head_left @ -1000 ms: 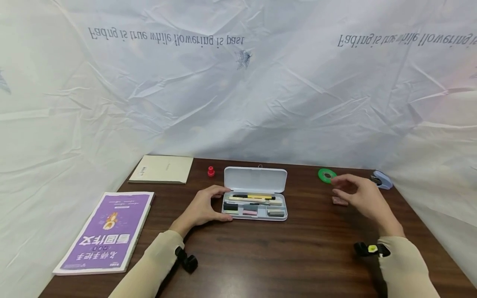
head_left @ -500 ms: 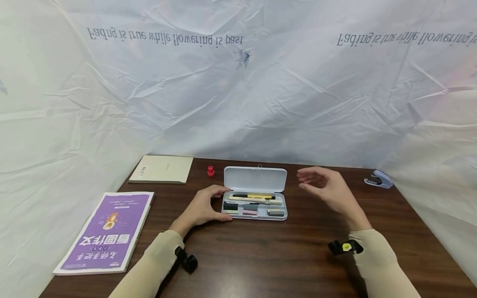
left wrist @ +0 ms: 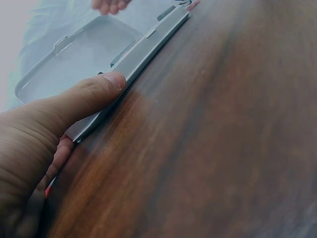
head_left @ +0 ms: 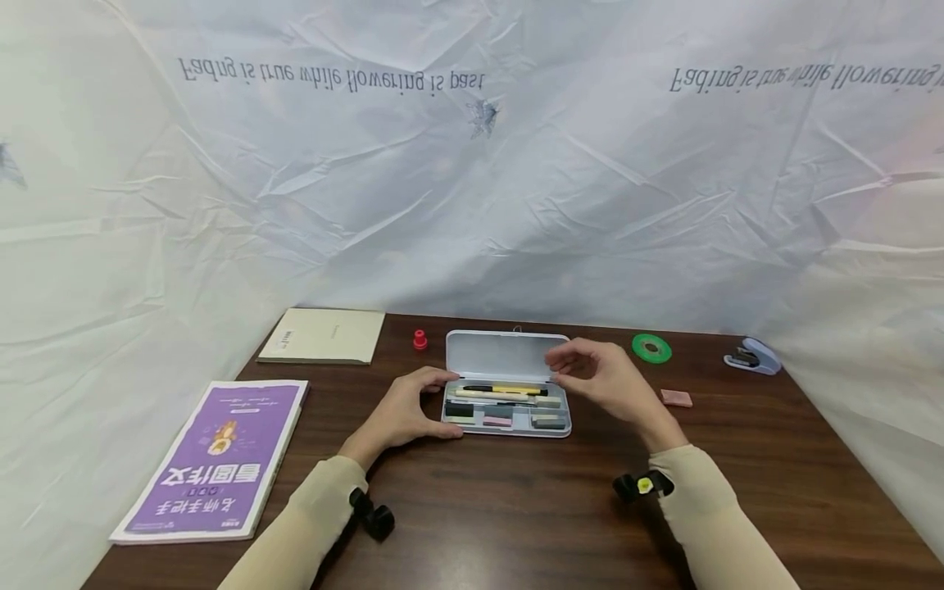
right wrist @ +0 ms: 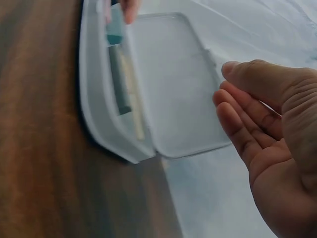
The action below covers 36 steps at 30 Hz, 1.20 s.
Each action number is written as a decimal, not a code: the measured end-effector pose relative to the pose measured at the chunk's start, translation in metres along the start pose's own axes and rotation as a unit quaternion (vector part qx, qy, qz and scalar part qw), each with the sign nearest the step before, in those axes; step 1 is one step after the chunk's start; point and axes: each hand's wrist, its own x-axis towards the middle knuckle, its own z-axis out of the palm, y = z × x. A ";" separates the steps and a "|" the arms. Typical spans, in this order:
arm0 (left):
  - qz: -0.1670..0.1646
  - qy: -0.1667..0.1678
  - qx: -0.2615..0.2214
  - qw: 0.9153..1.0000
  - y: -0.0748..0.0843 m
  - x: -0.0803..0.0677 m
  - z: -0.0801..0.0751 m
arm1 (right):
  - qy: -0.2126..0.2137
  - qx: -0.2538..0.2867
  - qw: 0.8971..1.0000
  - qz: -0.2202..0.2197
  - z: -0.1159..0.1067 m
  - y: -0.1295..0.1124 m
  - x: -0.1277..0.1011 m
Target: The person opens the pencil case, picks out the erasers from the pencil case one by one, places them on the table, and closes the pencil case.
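In the head view, a pale pencil case stands with its lid raised. In its tray lie a yellow-and-black pen, a cream pen and small blocks, among them a pink one and a grey one. My left hand holds the case's left end, thumb at the front edge and fingers behind. Bent loosely, my right hand hovers by the lid's right end. Nothing shows between its thumb and fingers in the right wrist view; whether it touches the lid is unclear.
To the right are a green ring-shaped roll, a pinkish block and a blue stapler. A red knob-like piece, a cream notebook and a purple book lie left. White sheeting hangs behind the table.
My right hand has moved left from beside the green roll and pinkish block to the lid's right end, uncovering both. My left hand has stayed at the case.
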 end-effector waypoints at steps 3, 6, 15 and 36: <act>0.007 0.001 0.003 1.000 0.001 0.000 0.000 | -0.027 -0.035 0.999 0.009 0.007 0.007 0.000; 0.014 0.000 0.007 1.000 0.001 0.000 -0.001 | -0.053 -0.067 0.996 0.013 0.013 0.013 -0.001; 0.011 0.000 0.004 1.000 0.000 0.001 -0.001 | -0.102 -0.152 0.983 -0.011 0.023 0.012 0.000; 0.006 -0.004 0.003 1.000 -0.002 0.002 -0.001 | -0.070 -0.169 0.983 -0.015 0.020 0.006 0.000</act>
